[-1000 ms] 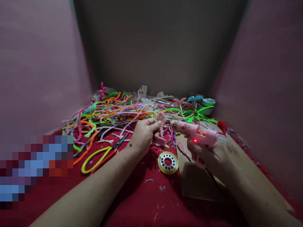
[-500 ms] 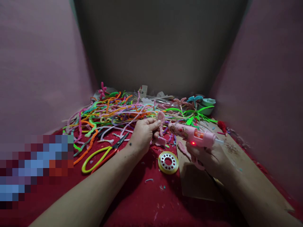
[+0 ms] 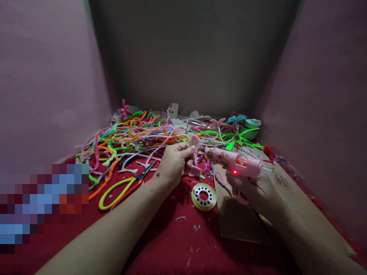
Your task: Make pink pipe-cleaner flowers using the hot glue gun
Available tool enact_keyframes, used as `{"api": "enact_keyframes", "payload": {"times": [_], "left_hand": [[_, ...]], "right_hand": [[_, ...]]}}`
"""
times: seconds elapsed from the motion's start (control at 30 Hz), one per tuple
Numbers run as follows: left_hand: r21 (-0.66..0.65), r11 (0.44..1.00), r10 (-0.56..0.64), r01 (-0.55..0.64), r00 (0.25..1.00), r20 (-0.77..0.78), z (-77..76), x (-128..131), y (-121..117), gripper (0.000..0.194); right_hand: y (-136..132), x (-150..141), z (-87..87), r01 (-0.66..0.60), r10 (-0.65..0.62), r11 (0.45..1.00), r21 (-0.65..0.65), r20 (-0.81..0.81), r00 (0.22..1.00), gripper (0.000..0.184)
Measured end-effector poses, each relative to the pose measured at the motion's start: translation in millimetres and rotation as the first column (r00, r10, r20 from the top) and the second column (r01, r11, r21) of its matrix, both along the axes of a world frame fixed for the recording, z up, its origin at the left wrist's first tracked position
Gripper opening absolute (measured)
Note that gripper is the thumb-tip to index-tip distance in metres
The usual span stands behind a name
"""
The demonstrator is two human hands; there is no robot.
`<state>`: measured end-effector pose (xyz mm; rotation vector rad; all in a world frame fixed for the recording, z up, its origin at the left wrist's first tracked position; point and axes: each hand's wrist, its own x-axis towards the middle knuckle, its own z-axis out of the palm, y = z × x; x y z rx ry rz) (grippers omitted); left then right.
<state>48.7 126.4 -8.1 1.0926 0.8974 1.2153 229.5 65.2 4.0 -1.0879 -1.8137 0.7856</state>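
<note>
Between thumb and fingers, my left hand (image 3: 176, 160) pinches a pink pipe-cleaner petal (image 3: 195, 142), its looped end upright above the thumb. Another pink fuzzy piece (image 3: 194, 171) shows just below that hand; whether it is joined to the petal I cannot tell. My right hand (image 3: 255, 191) is wrapped round the handle of a pink hot glue gun (image 3: 237, 163), whose red light is lit. The gun's nozzle points left at the petal, a small gap away. A clear glue stick (image 3: 266, 170) sticks out of its back end.
Yellow-and-orange-handled scissors (image 3: 123, 191) lie left of my left forearm. A yellow tape spool (image 3: 203, 197) rests on the red cloth (image 3: 172, 244), beside a cardboard sheet (image 3: 243, 225). Tangled coloured pipe cleaners (image 3: 137, 137) spread behind, with a teal container (image 3: 251, 129) at the back right.
The glue gun has shifted very slightly to the right and up in my right hand. My left hand and the petal stay practically where they were.
</note>
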Motion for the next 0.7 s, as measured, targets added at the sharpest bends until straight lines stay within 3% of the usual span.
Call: {"api": "enact_keyframes", "payload": {"times": [0.2, 0.53, 0.7], "left_hand": [[-0.025, 1.000, 0.011, -0.012, 0.999, -0.042, 3.0, 1.1, -3.3, 0.020], [-0.019, 1.000, -0.006, 0.006, 1.000, 0.000, 0.2, 0.8, -0.8, 0.017], [-0.005, 1.000, -0.018, 0.018, 0.999, 0.027, -1.2, -0.3, 0.5, 0.016]], "right_hand": [[-1.0, -0.9, 0.3, 0.072, -0.072, 0.997, -0.005, -0.009, 0.997, 0.042], [-1.3, 1.3, -4.2, 0.069, -0.070, 0.996, -0.051, -0.030, 0.997, 0.044], [-0.7, 1.3, -4.2, -0.035, 0.032, 0.998, -0.058, -0.063, 0.998, 0.044]]}}
